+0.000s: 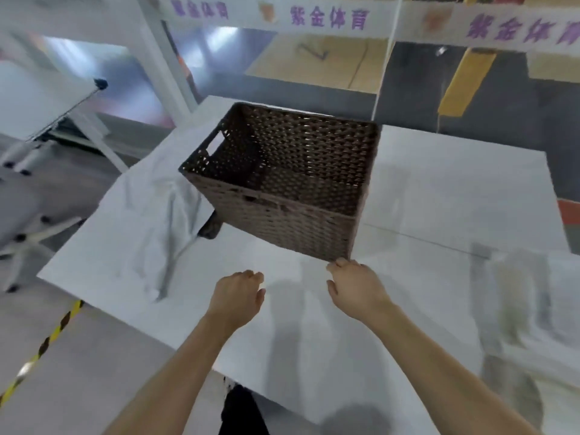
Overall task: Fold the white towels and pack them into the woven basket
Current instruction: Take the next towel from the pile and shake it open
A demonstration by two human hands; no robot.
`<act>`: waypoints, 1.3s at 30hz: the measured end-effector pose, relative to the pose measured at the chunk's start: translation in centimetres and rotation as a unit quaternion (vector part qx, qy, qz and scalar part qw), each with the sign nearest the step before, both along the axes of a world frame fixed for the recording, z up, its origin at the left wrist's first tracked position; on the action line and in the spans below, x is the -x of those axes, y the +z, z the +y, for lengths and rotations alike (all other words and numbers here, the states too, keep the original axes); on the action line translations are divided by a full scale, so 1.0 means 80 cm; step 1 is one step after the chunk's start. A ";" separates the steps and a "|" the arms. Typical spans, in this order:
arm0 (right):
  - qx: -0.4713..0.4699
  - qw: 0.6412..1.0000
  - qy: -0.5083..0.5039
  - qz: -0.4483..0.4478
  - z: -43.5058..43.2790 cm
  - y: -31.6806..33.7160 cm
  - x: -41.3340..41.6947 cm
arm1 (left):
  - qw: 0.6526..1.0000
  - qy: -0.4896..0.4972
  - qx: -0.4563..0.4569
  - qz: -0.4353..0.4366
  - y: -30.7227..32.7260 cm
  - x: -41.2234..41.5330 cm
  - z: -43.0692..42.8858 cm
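A dark brown woven basket (pixel 282 221) stands on the white table (pixel 455 183), its inside showing nothing but weave. A crumpled white towel (pixel 150 221) lies spread to the basket's left, reaching the table's left edge. Another white towel (pixel 527 309), blurred, lies at the right near the front. My left hand (pixel 235 298) hovers over the table in front of the basket, fingers loosely curled, holding nothing. My right hand (pixel 354 285) is beside it, fingertips touching the basket's near bottom corner, nothing held.
Office chair legs with castors (pixel 28 233) stand on the floor at left. A white folding table (pixel 47 98) is at far left. Yellow-black tape (pixel 53 334) runs along the floor. A banner with purple characters (pixel 326 17) hangs beyond.
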State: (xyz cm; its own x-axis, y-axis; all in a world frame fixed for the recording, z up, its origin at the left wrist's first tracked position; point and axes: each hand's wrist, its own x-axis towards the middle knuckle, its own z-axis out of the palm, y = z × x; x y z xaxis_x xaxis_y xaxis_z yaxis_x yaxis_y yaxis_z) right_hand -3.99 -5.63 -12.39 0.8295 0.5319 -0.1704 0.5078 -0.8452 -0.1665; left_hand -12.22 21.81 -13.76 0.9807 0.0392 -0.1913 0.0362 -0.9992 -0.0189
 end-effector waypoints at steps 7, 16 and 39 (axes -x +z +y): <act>0.029 0.997 0.003 0.068 0.254 -0.035 0.021 | 0.994 0.103 0.023 0.037 -0.032 0.003 0.287; 0.064 0.989 0.000 0.132 0.414 -0.064 0.046 | 0.906 0.371 0.202 0.016 -0.115 -0.029 0.465; -0.347 0.812 -0.199 0.425 0.529 -0.011 0.053 | 0.585 0.350 0.731 0.015 0.097 -0.026 0.420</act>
State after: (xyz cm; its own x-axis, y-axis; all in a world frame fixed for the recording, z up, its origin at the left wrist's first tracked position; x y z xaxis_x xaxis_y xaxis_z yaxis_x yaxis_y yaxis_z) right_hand -8.19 36.72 -13.30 0.6986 0.4635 -0.5451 -0.3300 -0.4673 -0.8202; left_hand -10.16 55.42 -6.02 0.8174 0.2035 -0.5390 0.4678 0.3115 0.8271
